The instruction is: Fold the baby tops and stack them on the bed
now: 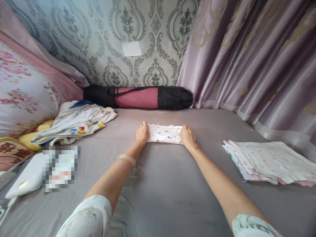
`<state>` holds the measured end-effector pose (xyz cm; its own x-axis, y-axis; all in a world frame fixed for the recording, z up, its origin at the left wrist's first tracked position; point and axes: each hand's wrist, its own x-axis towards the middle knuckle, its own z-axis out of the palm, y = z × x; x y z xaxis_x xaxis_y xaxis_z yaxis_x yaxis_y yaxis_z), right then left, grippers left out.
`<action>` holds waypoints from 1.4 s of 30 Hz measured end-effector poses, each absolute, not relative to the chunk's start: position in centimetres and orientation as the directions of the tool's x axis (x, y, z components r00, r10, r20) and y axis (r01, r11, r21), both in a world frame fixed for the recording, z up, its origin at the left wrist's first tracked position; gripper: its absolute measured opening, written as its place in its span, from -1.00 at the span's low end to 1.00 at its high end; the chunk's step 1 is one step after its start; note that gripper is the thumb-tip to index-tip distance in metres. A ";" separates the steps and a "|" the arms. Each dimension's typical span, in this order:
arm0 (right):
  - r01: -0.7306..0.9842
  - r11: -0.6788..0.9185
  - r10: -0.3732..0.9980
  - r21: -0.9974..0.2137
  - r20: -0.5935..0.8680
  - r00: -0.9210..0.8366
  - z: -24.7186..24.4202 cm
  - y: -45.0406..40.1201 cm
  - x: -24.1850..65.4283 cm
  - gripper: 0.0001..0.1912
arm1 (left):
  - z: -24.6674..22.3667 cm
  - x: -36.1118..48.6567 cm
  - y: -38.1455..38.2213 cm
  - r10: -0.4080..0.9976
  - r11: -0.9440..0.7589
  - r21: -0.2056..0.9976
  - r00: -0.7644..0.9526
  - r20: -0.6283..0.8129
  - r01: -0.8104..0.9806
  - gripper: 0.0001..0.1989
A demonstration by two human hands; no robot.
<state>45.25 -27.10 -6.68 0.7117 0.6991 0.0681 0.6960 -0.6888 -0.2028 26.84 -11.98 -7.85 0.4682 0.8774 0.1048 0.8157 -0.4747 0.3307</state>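
A small white cloth [165, 134] with a fine printed pattern is folded into a flat strip near the middle of the grey bed sheet [170, 184]. Its left end is pinched in my left hand [142, 132], fingers closed. At the opposite end, my right hand [188, 135] grips the cloth with curled fingers. The strip is stretched straight between both hands, low over the sheet or resting on it. A pale bangle [127, 160] circles my left wrist.
Folded cloths [271, 161] lie stacked at the right. Crumpled clothes [84, 121], a floral pillow [24, 89] and a white device [29, 174] are at the left. A black and pink rolled bag [138, 97] lies along the wall, beside a curtain [229, 56].
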 end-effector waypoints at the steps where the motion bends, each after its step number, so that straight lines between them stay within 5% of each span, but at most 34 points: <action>1: 0.677 -0.700 0.682 -0.226 0.071 0.728 -6.9 -27.0 45.4 -0.69 | -7.9 26.9 -11.9 0.885 -0.461 0.331 0.455 0.099 0.824 -0.73; 7: 0.586 -0.745 0.606 -0.320 0.044 0.794 -7.0 -26.5 46.1 -0.67 | -8.2 27.3 -11.6 0.908 -0.417 0.347 0.405 0.112 0.840 -0.72; 25: 0.563 -0.756 0.586 -0.335 0.037 0.809 -7.0 -26.2 46.5 -0.62 | -8.1 27.8 -10.8 0.934 -0.346 0.322 0.357 0.026 0.881 -0.68; 34: 0.590 -0.734 0.631 -0.336 -0.014 0.776 -6.7 -26.0 47.2 -0.56 | -7.6 27.2 -9.4 0.921 -0.341 0.457 0.390 -0.013 0.821 -0.73; 39: 0.640 -0.687 0.675 -0.343 0.026 0.738 -4.7 -27.2 46.2 -0.46 | -6.9 25.3 -10.6 0.903 -0.419 0.440 0.416 0.109 0.794 -0.72; 42: 0.727 -0.610 0.731 -0.317 0.131 0.670 -4.3 -27.3 43.5 -0.52 | -6.9 25.1 -13.0 0.792 -0.610 0.346 0.556 0.252 0.713 -0.65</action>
<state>43.49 -27.33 -4.30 0.6702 0.7306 0.1308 0.7265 -0.6097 -0.3170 25.13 -13.00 -6.92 0.5559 0.7921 0.2524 0.7127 -0.6103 0.3458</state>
